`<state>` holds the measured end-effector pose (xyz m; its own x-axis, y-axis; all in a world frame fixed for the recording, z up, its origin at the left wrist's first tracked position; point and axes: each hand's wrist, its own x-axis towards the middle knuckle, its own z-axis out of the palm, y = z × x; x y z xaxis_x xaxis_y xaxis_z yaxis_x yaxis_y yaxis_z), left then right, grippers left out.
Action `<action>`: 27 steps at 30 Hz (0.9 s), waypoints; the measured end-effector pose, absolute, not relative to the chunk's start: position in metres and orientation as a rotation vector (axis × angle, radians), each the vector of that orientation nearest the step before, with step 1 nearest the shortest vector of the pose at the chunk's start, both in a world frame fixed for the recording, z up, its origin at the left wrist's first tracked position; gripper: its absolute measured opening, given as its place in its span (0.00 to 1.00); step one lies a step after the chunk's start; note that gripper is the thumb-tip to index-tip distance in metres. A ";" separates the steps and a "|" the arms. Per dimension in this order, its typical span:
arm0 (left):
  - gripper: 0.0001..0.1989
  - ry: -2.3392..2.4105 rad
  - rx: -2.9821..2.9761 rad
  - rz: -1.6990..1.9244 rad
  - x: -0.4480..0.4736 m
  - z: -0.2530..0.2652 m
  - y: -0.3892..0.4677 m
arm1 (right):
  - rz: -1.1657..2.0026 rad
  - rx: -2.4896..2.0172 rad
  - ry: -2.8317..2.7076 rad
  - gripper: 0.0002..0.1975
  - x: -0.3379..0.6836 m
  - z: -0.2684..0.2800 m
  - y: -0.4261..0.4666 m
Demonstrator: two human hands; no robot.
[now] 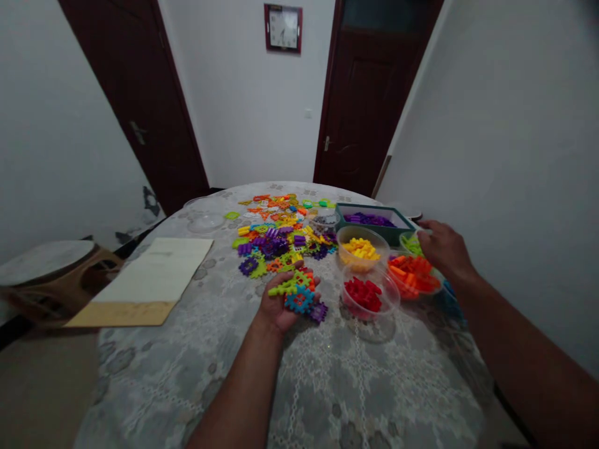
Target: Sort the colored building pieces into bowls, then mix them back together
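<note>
My left hand [279, 307] is palm up over the front part of the table. It holds several toothed plastic building pieces: lime green, a blue one [299, 300] and red-orange. A purple piece [319, 312] lies at its fingertips. My right hand [444, 247] is at the right, beside a bowl of lime-green pieces [411, 244]. Its fingers are bent together; what they hold, if anything, cannot be made out. In front of it stands a clear bowl of orange pieces [412, 274]. Left of my right hand are bowls of yellow pieces [360, 248] and red pieces [364, 294].
A mixed pile of plastic pieces [274, 242] spreads across the table's middle and back. A green box [395, 233] with purple pieces stands at the back right. Cardboard with pale paper [154, 268] overhangs the left table edge. A clear lid [206, 222] lies behind it.
</note>
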<state>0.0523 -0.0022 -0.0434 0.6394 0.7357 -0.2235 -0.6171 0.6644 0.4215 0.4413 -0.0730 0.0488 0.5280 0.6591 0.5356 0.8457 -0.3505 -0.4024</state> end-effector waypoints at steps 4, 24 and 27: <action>0.25 0.382 0.312 0.794 0.053 -0.049 -0.002 | -0.232 -1.829 -1.628 0.16 0.361 0.046 -0.076; 0.14 0.376 0.206 0.816 0.063 -0.057 0.003 | 0.134 -1.530 -1.764 0.12 0.199 0.012 -0.053; 0.18 0.406 0.251 0.804 0.058 -0.054 0.001 | 0.260 -1.634 -1.563 0.16 0.224 0.032 -0.056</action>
